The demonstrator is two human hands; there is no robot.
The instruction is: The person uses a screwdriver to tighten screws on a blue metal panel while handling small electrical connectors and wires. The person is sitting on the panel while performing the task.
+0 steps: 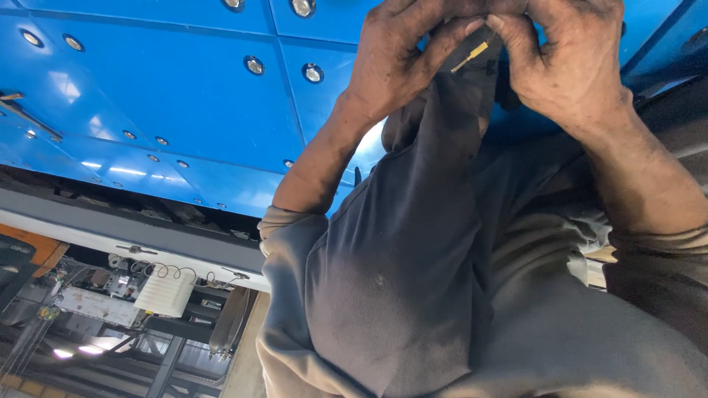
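Fingertips (pixel 495 26) of both hands pinch a small yellow-tipped piece (pixel 472 53) at top centre, left hand (pixel 394 63) meeting right hand (pixel 571 70), grey cloth (pixel 435 221) hanging below; grimy grip looks slippery, so it might drop against the blue bolted panel (pixel 184 96).

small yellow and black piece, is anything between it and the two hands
Nothing visible does. The small yellow and black piece sits pinched between the fingers of the left hand and right hand. A grey cloth hangs just below it, against the blue bolted metal panel.
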